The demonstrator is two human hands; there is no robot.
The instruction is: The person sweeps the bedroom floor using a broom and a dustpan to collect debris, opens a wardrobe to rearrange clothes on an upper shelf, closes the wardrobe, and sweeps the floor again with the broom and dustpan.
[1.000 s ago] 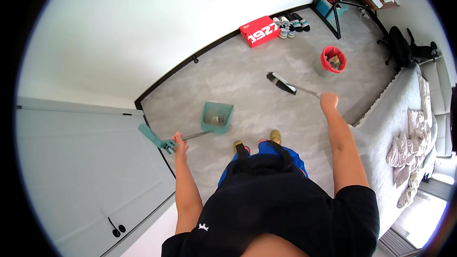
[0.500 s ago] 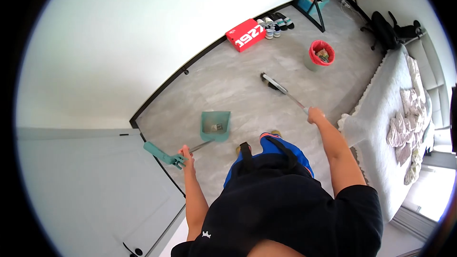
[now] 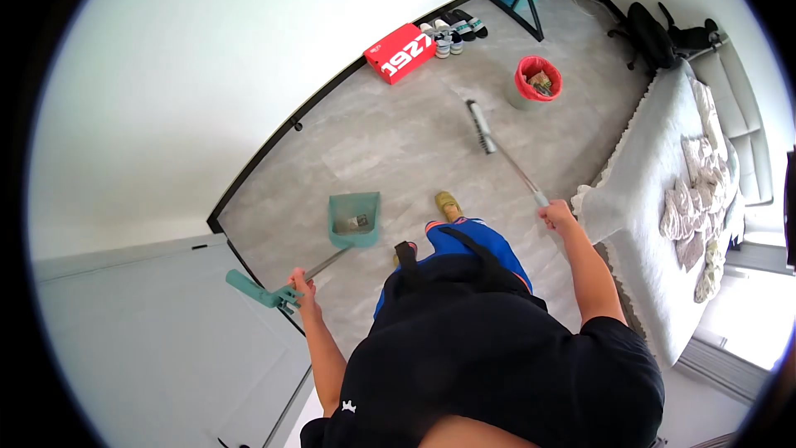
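A long-handled teal dustpan [image 3: 333, 220] lies at the left with its pan on the floor, and a small printed scrap [image 3: 358, 221] shows inside it. Its metal pole rises to my left hand [image 3: 303, 289], closed round it just below the teal grip and clip. On the other side, my right hand [image 3: 558, 216] is wrapped around the pale grip end of a broom [image 3: 516, 169]. The broom's grey head with dark bristles is out ahead of my feet, at or just above the floor; I cannot tell which.
A bin with a red liner [image 3: 523, 96] holds some rubbish, beyond the broom head. By the wall sit a red shoebox [image 3: 400, 53] and several shoes [image 3: 448, 36]. The bed [image 3: 643, 199] borders the right side, a black chair [image 3: 651, 36] behind it. A pale door [image 3: 157, 323] is at left.
The view has shifted, so most things sit further left. The broom head has swung right, nearer the bin, and turned. My right foot has stepped forward. The dustpan stays on the floor.
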